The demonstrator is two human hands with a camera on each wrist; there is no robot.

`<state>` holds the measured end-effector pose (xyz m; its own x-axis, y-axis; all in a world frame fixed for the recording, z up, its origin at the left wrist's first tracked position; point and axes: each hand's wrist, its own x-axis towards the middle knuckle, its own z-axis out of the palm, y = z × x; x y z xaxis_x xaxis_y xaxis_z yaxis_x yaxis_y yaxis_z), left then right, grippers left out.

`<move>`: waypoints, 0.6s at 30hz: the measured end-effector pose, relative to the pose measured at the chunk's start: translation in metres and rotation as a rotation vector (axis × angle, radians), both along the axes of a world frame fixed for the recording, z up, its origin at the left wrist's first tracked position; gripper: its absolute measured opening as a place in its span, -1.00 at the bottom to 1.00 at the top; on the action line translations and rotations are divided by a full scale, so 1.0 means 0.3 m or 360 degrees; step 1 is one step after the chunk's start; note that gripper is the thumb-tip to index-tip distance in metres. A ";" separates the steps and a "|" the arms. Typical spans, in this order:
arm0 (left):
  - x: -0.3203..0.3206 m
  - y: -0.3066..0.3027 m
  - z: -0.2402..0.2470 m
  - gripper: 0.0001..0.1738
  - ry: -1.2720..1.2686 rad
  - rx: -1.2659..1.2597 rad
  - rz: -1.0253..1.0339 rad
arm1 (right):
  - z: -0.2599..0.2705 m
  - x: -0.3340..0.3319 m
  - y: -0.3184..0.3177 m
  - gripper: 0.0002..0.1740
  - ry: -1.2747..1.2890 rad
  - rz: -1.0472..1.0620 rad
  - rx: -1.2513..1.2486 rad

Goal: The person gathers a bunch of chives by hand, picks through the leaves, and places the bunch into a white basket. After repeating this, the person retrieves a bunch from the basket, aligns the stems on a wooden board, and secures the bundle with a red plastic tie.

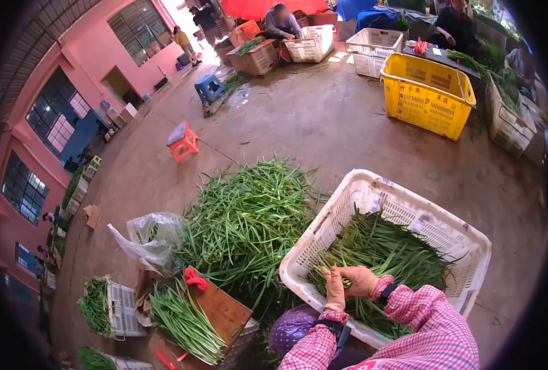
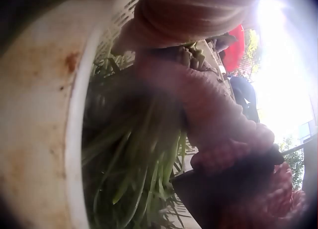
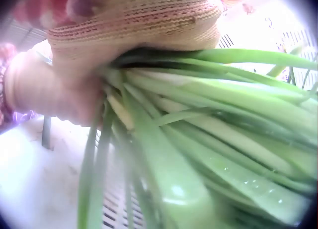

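My gloved right hand [image 1: 360, 281] grips a bunch of garlic chives [image 3: 213, 119] near its stem end, and the long flat leaves fan out from the fist in the right wrist view. Against it, my gloved left hand [image 1: 333, 290] holds the same bunch at the stem ends [image 2: 196, 57], partly hidden by the fingers. Both hands are above the near left side of a white plastic basket [image 1: 480, 246]. More dark green chives [image 1: 391, 243] lie loose inside it. In the left wrist view, the basket's stained rim [image 2: 54, 114] runs close to the left hand.
A big heap of greens [image 1: 249, 216] lies left of the basket. Nearer me are trimmed chives [image 1: 187, 320] on a brown board [image 1: 224, 308] with a red-handled tool [image 1: 195, 279]. A yellow crate [image 1: 428, 98], a red stool [image 1: 183, 142] and a blue stool [image 1: 210, 88] stand farther off.
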<state>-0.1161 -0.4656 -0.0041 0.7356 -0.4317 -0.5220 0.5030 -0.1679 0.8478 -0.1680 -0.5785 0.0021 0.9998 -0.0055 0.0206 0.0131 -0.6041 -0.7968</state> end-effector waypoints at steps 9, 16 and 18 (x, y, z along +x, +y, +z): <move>-0.006 -0.016 -0.145 -0.07 0.0443 -0.0638 0.0412 | -0.067 -0.026 0.024 -0.62 -0.0259 -0.0569 -0.0091; 0.003 -0.054 -0.157 -0.39 0.0534 -0.0169 0.0280 | -0.094 -0.057 -0.013 -0.66 -0.0336 -0.0663 0.0287; -0.010 -0.061 -0.241 -0.56 0.0129 -0.0406 0.0064 | -0.073 -0.076 -0.032 -0.65 -0.0359 -0.0653 0.0307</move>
<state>-0.1192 -0.4838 -0.0764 0.7150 -0.5280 -0.4583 0.5732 0.0672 0.8167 -0.1907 -0.5882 -0.0199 0.8854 -0.4217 0.1956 -0.0098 -0.4377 -0.8991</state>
